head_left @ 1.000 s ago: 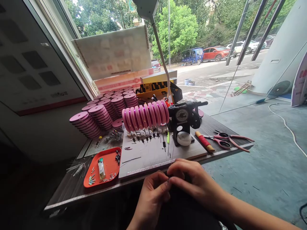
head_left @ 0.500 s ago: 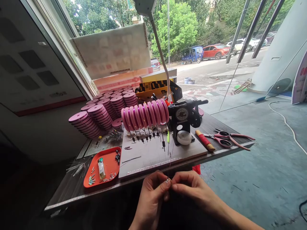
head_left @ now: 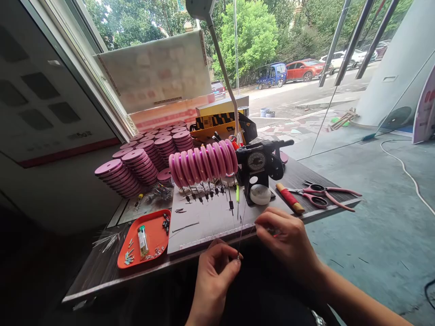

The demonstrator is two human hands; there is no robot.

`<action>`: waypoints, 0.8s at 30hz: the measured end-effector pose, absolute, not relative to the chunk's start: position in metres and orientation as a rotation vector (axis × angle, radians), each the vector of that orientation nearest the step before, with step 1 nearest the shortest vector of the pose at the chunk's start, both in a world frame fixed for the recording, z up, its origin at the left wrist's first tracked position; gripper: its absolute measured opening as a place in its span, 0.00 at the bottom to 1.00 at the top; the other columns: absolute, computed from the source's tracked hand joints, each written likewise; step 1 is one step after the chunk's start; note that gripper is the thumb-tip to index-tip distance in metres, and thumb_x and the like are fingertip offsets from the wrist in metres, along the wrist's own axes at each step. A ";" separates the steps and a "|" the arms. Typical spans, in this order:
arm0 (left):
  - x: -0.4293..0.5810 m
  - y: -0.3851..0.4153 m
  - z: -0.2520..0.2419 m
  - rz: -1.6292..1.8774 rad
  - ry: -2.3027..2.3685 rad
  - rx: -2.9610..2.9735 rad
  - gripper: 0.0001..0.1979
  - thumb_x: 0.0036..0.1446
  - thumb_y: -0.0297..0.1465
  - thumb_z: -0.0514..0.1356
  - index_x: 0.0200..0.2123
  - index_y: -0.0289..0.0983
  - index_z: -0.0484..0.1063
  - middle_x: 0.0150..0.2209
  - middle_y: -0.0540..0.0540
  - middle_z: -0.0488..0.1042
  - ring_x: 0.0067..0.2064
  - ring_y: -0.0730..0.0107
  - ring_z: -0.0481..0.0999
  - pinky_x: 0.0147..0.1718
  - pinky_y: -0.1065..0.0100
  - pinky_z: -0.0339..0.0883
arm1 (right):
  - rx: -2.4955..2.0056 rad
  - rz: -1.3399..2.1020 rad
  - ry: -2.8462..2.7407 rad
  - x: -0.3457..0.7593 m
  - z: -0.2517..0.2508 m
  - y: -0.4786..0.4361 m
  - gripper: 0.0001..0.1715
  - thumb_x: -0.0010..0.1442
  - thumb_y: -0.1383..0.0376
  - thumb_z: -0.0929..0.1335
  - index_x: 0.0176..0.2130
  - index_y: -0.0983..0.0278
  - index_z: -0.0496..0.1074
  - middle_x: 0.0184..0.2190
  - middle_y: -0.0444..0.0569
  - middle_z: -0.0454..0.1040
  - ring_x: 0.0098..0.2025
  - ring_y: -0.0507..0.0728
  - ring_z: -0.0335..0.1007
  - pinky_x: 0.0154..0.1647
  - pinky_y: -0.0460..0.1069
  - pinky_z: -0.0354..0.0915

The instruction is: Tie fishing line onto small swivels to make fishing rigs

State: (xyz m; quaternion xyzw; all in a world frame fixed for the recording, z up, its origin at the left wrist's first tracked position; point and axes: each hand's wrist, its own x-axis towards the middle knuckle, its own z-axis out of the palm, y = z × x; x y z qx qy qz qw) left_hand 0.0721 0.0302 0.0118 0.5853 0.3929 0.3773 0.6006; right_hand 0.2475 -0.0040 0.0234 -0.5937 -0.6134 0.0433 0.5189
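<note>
Left hand is pinched on the thin line, out in front of the dial-faced winder. Right hand has its fingertips together, can't tell on what. Pink spools left of the winder already have black barrel-shaped pieces dangling below; line end looks unfinished imo.

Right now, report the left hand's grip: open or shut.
Shut: the left hand pinches a tiny metal piece between thumb and forefinger.
</note>
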 end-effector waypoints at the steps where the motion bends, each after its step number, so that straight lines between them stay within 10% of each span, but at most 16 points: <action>1: 0.072 0.030 0.012 0.881 0.903 1.362 0.03 0.44 0.30 0.64 0.23 0.36 0.75 0.25 0.52 0.66 0.23 0.78 0.59 0.22 0.73 0.52 | -1.427 0.108 -1.468 0.247 0.023 -0.004 0.09 0.56 0.69 0.62 0.24 0.64 0.66 0.22 0.44 0.64 0.26 0.52 0.61 0.27 0.46 0.58; 24: 0.082 0.037 0.037 0.773 0.941 1.173 0.09 0.42 0.33 0.68 0.18 0.34 0.74 0.22 0.53 0.65 0.22 0.78 0.60 0.23 0.74 0.54 | -1.440 0.149 -1.469 0.245 0.025 -0.002 0.10 0.55 0.69 0.62 0.23 0.64 0.65 0.22 0.44 0.64 0.25 0.52 0.62 0.26 0.46 0.58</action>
